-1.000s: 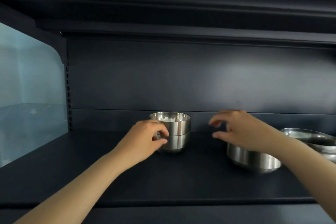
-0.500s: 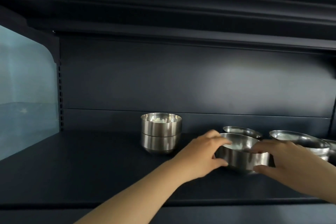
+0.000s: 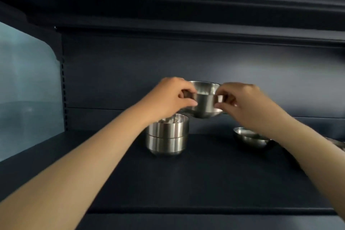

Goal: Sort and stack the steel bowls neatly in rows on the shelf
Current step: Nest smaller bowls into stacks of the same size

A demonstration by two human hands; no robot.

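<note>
Up in the air above the dark shelf (image 3: 214, 179), a steel bowl (image 3: 205, 102) is held between both hands, clear of everything below it. The left hand (image 3: 168, 99) grips the bowl's left side, fingers (image 3: 188, 91) curled over the rim and the thumb pressed against the outer wall lower down. The right hand (image 3: 242, 102) pinches the right side the same way, fingers bent at the rim and thumb under them on the wall. Just below and to the left of the held bowl stands a stack of two steel bowls (image 3: 168, 136), upright on the shelf and partly hidden by the left wrist. Farther right, a shallow steel bowl (image 3: 250, 137) rests on the shelf behind the right forearm. A pale translucent panel (image 3: 28, 89) closes the shelf's left end.
</note>
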